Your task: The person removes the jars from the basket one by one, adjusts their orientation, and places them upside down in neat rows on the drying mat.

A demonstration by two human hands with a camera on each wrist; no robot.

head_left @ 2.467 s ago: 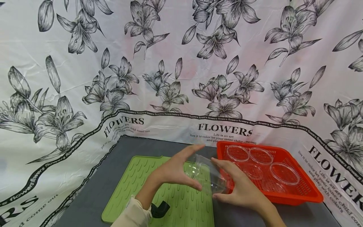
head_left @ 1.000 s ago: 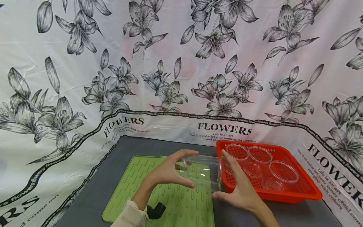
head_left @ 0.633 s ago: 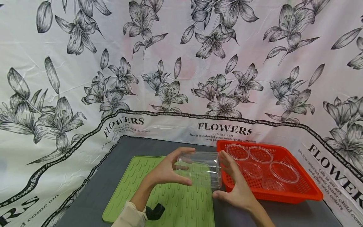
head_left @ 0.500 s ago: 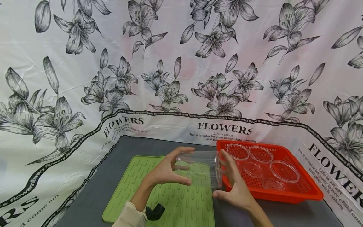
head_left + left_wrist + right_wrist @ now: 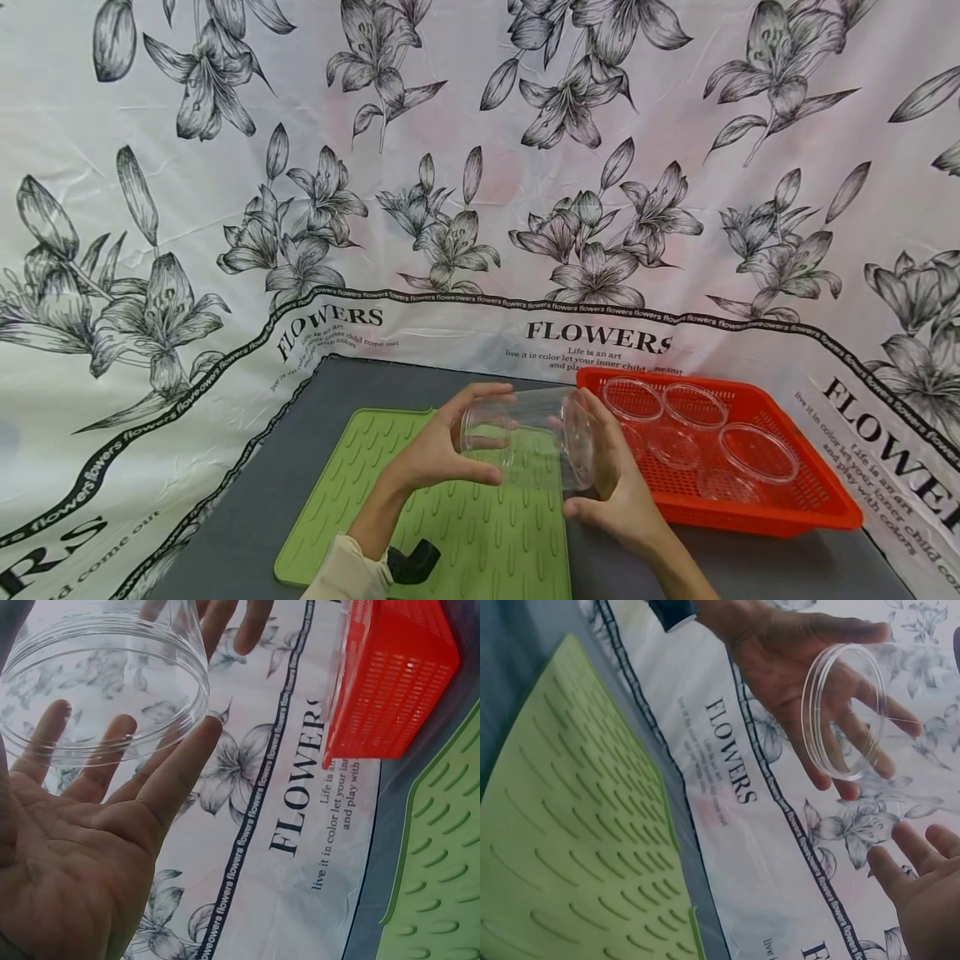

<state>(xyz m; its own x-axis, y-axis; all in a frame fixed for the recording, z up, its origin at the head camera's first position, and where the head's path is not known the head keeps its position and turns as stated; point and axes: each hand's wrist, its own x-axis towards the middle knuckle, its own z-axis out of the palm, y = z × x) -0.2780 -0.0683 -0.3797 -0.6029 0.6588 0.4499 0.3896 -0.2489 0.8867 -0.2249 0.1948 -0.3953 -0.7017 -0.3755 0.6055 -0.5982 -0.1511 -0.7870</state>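
Observation:
A clear plastic jar [image 5: 528, 433] lies on its side in the air between both hands, over the right part of the green mat. My left hand [image 5: 431, 454] holds its ridged mouth end, thumb on the near side and fingers behind, seen through the plastic. At the opposite end, my right hand [image 5: 626, 500] has its fingers round the far side of the base and its thumb low at the near edge. The left wrist view shows the jar's ringed rim [image 5: 196, 697] above the left palm. In the right wrist view, the right fingers [image 5: 922, 851] are below the jar.
A red perforated basket [image 5: 757, 518] stands at the right, with several clear round containers or lids in it. The green ridged mat [image 5: 337, 508] lies on the grey table [image 5: 232, 517]. A black device [image 5: 414, 562] sits at the left wrist. Flower-printed cloth [image 5: 450, 337] encloses the back and sides.
The jar has swung from a slant to nearly level, then its base end has turned toward the head camera. My left hand has shifted slightly left; my right fingers reach further round the base.

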